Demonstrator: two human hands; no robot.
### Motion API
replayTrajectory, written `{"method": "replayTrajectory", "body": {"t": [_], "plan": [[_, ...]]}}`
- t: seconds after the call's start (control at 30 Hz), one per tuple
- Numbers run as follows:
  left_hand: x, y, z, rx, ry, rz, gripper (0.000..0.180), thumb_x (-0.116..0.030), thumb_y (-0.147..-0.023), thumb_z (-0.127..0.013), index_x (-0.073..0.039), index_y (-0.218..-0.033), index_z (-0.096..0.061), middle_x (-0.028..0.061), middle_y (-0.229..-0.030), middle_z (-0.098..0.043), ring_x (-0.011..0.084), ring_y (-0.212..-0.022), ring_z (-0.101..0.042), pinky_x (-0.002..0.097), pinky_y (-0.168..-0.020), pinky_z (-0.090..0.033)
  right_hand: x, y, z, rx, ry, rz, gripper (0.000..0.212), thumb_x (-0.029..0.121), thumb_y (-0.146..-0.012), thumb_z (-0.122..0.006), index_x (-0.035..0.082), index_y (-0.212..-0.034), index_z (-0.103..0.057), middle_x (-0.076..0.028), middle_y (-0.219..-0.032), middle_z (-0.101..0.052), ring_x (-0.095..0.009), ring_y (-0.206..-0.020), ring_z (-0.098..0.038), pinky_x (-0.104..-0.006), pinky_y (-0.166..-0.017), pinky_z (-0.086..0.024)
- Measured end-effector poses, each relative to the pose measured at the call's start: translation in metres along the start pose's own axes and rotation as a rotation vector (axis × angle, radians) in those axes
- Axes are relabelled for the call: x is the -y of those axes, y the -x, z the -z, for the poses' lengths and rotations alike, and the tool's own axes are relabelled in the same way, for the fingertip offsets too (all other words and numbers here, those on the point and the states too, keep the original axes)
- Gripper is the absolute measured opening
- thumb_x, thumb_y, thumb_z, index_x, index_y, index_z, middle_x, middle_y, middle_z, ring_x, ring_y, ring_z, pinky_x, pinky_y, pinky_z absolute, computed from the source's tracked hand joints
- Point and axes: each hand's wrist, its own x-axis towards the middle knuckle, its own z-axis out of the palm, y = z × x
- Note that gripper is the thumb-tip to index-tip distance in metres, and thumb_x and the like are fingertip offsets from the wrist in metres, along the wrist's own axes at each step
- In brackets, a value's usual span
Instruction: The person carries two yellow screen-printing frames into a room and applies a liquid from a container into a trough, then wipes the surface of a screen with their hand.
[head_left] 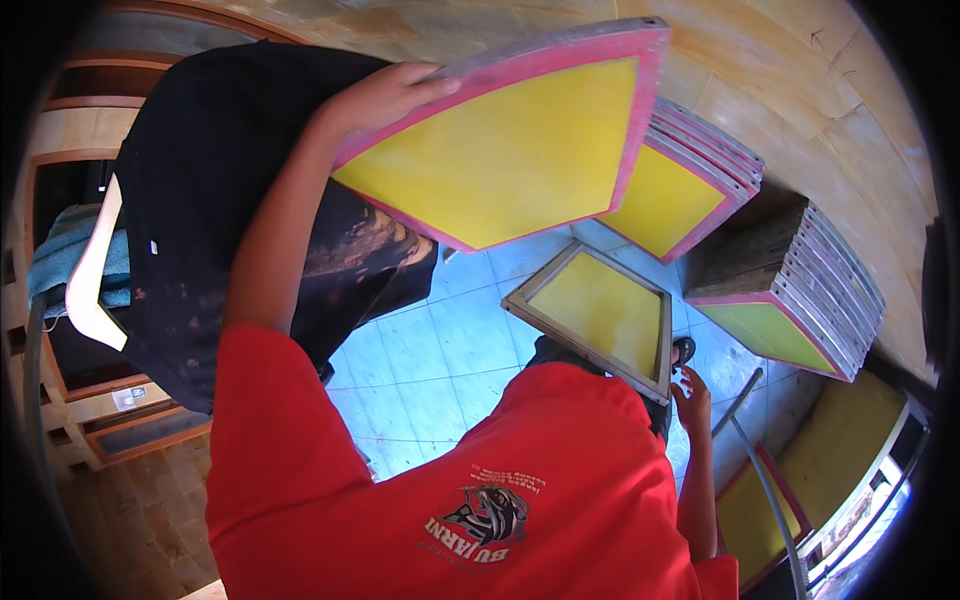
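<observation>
I see the left arm (pixel 268 245) stretched out to the far left, its wrist bent so the left hand (pixel 380 98) points rightward, set in a grip. On the right, the right forearm (pixel 700 490) reaches forward, the right hand (pixel 692 403) lifted, its fingers loosely bent.

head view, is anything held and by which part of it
The left hand holds the large yellow screen by its frame's upper edge. The right hand is beside the smaller screen, near its lower corner; whether it grips cannot be told.
</observation>
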Motion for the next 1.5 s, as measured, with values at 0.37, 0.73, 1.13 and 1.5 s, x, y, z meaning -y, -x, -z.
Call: {"method": "replayTrajectory", "body": {"t": [0.37, 0.73, 1.13, 1.5], "plan": [[-0.127, -0.033, -0.136, -0.068, -0.196, -0.356, 0.046, -0.045, -0.085, -0.051, 0.0, -0.086, -0.058, 0.0197, -0.074, -0.061, 0.0325, -0.07, -0.061, 0.0391, -0.061, -0.047, 0.222, 0.038, 0.063, -0.394, 0.125, 0.641, 0.054, 0.0, -0.069, -0.068, 0.003, -0.119, -0.051, -0.017, -0.119, -0.054, -0.031, -0.107, -0.054, -0.0381, -0.09, -0.043], [-0.186, -0.011, -0.227, -0.036, -0.184, -0.537, 0.039, -0.04, -0.071, -0.068, -0.004, -0.085, -0.061, 0.0128, -0.065, -0.061, 0.029, -0.067, -0.063, 0.0387, -0.061, -0.05, 0.222, 0.014, 0.074, -0.462, 0.709, 0.622, 0.069, 0.021, -0.064, -0.075, 0.008, -0.124, -0.045, -0.015, -0.125, -0.046, -0.032, -0.119, -0.041, -0.0469, -0.098, -0.031], [-0.156, -0.007, -0.158, -0.548, 0.395, -0.759, 0.032, -0.026, -0.083, -0.06, -0.001, -0.103, -0.055, 0.0135, -0.099, -0.06, 0.0221, -0.09, -0.061, 0.0319, -0.073, -0.048, 0.231, -0.029, 0.138, -0.492, 0.616, 0.599, 0.037, 0.028, -0.068, -0.073, 0.003, -0.09, -0.059, -0.012, -0.077, -0.06, -0.03, -0.071, -0.059, -0.0381, -0.063, -0.046], [0.022, 0.074, -0.338, -0.427, 0.74, 0.203, 0.022, -0.017, -0.086, -0.057, -0.002, -0.102, -0.052, 0.0076, -0.091, -0.059, 0.0142, -0.076, -0.057, 0.0268, -0.066, -0.045, 0.234, 0.049, 0.242, -0.586, 0.353, 0.408, 0.03, 0.015, -0.08, -0.061, 0.001, -0.106, -0.055, -0.009, -0.087, -0.061, -0.01, -0.082, -0.054, -0.0264, -0.075, -0.043]]}}
